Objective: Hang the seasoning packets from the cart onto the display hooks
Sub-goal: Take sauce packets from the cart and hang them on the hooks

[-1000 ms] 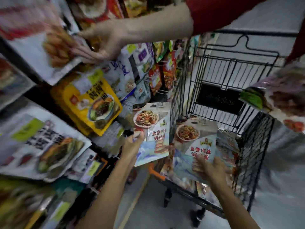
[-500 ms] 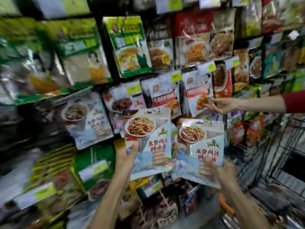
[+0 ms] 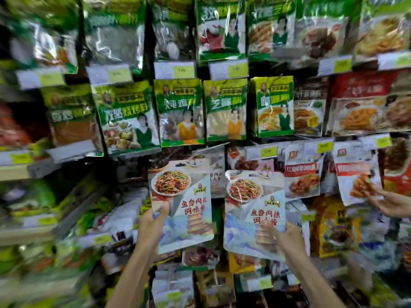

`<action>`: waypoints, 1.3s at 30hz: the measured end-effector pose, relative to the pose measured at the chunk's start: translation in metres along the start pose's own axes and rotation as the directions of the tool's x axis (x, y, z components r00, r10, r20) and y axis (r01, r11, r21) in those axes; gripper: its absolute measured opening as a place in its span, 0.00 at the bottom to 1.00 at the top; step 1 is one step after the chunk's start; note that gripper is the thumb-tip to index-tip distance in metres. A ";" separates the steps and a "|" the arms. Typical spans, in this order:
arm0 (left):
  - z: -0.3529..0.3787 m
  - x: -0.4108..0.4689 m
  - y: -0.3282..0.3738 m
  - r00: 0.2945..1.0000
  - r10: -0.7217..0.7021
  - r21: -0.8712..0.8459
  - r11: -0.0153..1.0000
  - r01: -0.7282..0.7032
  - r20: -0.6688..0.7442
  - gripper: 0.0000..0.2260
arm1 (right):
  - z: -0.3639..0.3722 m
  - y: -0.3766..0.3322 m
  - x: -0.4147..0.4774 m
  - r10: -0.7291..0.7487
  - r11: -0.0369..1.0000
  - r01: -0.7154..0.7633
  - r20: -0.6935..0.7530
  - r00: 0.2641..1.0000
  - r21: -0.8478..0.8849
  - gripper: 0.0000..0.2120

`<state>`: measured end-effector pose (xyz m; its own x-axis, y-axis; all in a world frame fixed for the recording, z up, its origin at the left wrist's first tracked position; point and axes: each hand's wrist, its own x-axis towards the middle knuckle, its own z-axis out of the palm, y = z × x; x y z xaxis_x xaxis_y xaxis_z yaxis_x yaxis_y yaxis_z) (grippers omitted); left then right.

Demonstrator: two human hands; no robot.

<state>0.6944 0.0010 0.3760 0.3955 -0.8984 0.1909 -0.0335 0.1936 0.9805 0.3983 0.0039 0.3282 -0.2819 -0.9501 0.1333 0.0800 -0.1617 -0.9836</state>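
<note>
My left hand (image 3: 153, 227) grips the lower left edge of a pale blue seasoning packet (image 3: 184, 205) printed with a plate of shredded pork. My right hand (image 3: 282, 238) holds a second identical packet (image 3: 251, 210) by its lower right part, thumb across the front. Both packets stand upright in front of the display wall, at the level of the row that holds a matching packet (image 3: 214, 172) behind them. The hooks themselves are hidden by hanging packets. The cart is out of view.
Rows of green packets (image 3: 180, 112) hang above, red and white packets (image 3: 302, 174) to the right. Another person's hand (image 3: 391, 203) touches a white packet (image 3: 355, 174) at the far right. Yellow price tags (image 3: 229, 68) line the hook rails.
The view swung from the cart up to the display wall. Both hands lifted their packets from the cart to the middle rows. The other person's hand moved to the far right.
</note>
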 end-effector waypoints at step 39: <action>0.038 0.028 -0.033 0.986 -0.135 0.016 0.991 0.134 0.094 0.16 | 0.058 -0.018 0.090 -0.257 0.882 0.252 0.041 0.966 -0.398 0.09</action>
<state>0.6715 -0.0458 0.3508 0.3082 -0.9494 0.0599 0.0050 0.0646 0.9979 0.4265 -0.0942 0.3648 -0.2539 -0.8866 0.3866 -0.3809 -0.2757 -0.8826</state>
